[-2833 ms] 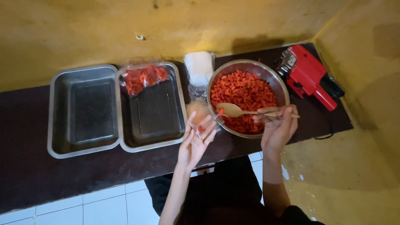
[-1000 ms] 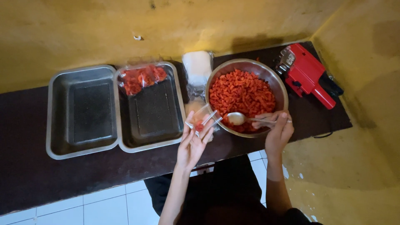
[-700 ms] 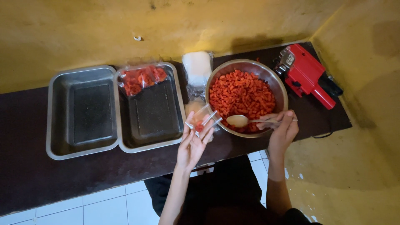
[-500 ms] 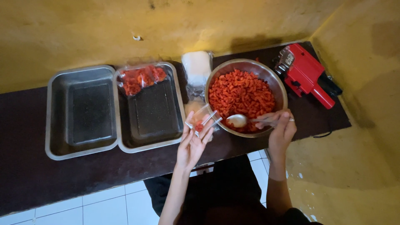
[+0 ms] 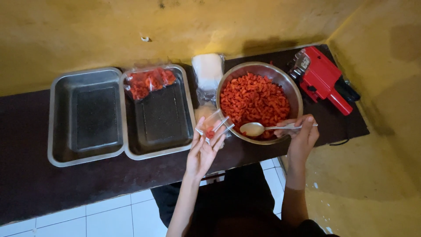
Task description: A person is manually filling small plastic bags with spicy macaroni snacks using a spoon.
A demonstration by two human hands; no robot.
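Table (image 5: 66, 184): I see a dark tabletop running along a yellow wall, carrying everything below; I use the steel bowl as my landmark.
Empty tray (image 5: 85, 116): a steel tray, well to the left of the bowl, at the far end of the row.
Second tray (image 5: 160, 112): a steel tray just left of the bowl, touching the empty tray along its side.
Steel bowl (image 5: 259, 102): round, filled with small red-orange pieces, near the right end of the table.
Red tool (image 5: 322, 79): a red hand-held device lying just right of the bowl, tilted, with a black end.
Filled bag (image 5: 149, 81): a clear bag of the same red pieces, lying at the back of the second tray, left of the bowl.
Stack of bags (image 5: 207, 72): a pile of clear empty bags standing between the second tray and the bowl's left rim.
Left hand (image 5: 202, 153): my left hand is in front of the bowl's left edge, fingers closed around the small bag and keeping its mouth open.
Right hand (image 5: 301, 138): my right hand is at the bowl's front right rim, pinched on the spoon handle.
Small bag (image 5: 215, 127): clear, held just beside the bowl's left rim, a few red pieces inside.
Spoon (image 5: 258, 128): metal, over the bowl's front edge, its scoop pointing toward the small bag; the scoop looks bare.
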